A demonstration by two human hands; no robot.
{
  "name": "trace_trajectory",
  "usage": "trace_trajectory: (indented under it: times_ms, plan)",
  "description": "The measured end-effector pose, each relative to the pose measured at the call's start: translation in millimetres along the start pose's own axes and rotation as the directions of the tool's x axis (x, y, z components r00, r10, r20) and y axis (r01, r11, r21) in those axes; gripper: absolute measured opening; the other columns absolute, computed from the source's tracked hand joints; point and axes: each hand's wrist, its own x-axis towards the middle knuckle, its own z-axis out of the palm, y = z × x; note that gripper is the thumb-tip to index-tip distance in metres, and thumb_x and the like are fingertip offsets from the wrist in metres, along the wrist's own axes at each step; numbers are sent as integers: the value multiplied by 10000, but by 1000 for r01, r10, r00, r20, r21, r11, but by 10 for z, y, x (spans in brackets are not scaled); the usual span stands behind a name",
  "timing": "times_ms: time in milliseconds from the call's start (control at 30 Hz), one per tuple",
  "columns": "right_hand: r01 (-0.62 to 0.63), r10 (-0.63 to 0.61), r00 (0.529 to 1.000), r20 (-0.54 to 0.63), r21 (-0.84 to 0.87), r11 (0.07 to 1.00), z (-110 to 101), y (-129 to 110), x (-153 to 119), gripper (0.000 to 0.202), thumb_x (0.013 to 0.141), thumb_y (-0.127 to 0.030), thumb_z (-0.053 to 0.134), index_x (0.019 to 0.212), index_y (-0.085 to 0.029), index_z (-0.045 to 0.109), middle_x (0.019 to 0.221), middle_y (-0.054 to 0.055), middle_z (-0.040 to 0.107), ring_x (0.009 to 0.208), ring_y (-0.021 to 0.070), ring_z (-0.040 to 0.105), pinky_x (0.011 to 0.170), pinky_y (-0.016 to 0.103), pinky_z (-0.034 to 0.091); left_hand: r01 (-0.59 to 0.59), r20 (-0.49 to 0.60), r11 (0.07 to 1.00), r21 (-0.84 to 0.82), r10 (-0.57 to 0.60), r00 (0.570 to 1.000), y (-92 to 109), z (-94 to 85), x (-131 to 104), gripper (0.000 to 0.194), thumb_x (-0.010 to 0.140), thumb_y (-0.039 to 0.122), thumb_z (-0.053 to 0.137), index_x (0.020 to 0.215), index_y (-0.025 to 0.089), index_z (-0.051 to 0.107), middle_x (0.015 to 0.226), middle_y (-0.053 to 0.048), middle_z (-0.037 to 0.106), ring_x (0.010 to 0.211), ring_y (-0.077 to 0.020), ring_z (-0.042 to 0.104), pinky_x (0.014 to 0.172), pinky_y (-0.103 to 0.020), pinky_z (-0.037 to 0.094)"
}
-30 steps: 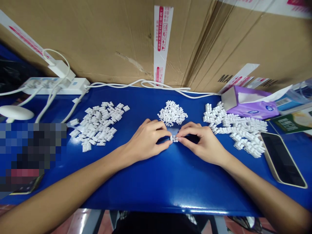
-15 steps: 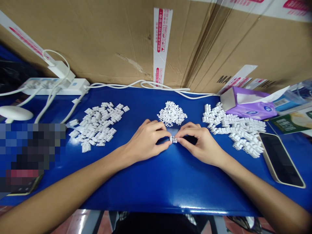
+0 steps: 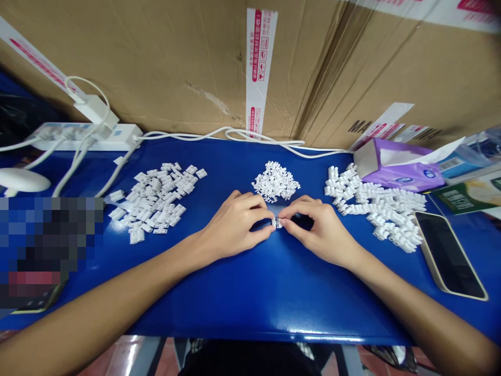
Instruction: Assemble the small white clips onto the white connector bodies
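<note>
Between my two hands, low over the blue table, is a small white plastic piece (image 3: 276, 223); its exact kind is too small to make out. My left hand (image 3: 238, 225) pinches its left end between thumb and fingertips. The thumb and index finger of my right hand (image 3: 323, 224) close on its right end. Just beyond my fingertips lies a heap of tiny white plastic clips (image 3: 276, 181). Flat white rectangular pieces (image 3: 156, 198) are spread in a pile on the left. Over on the right, thicker white pieces (image 3: 376, 203) lie in rows and clusters.
A white power strip (image 3: 125, 137) with cables stands at the back left. Cardboard boxes (image 3: 176, 62) line the table's rear. At the right are a purple tissue pack (image 3: 410, 169) and a phone (image 3: 450, 256). A blurred-out dark object (image 3: 50, 235) occupies the left edge.
My right fingertips have moved slightly left, closer to my left ones, and less of the small white piece shows between them. The piles are unchanged.
</note>
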Motion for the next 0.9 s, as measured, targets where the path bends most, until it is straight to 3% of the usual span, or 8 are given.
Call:
trace_trajectory:
  times_ms: [567,733,900]
  plan:
    - [-36,38,998,-54,37,999,35,10,9,119,884,-139,706,924,-252,708,887,-19,754,876,206,658,820,375,442,2,8,1000,15,-2,1000,5,1,6,140,938,281,668,988,206,776,908,-27,709,826,-190,642,807,-364,386]
    - [84,-83,996,13,-78,993,-12,27,10,79,944,-181,643,931,-230,704,863,2,727,858,210,626,808,386,410,5,-6,1000,20,-5,1000,3,10,11,133,933,280,676,981,205,775,907,-25,708,825,-191,648,801,-367,386]
    - [175,-168,983,77,-106,979,-77,80,-4,168,936,-246,672,1095,-199,695,890,35,690,894,228,602,814,401,438,2,-8,1000,16,-2,1000,0,5,7,140,929,272,674,1001,205,772,913,-23,711,835,-194,661,795,-372,391]
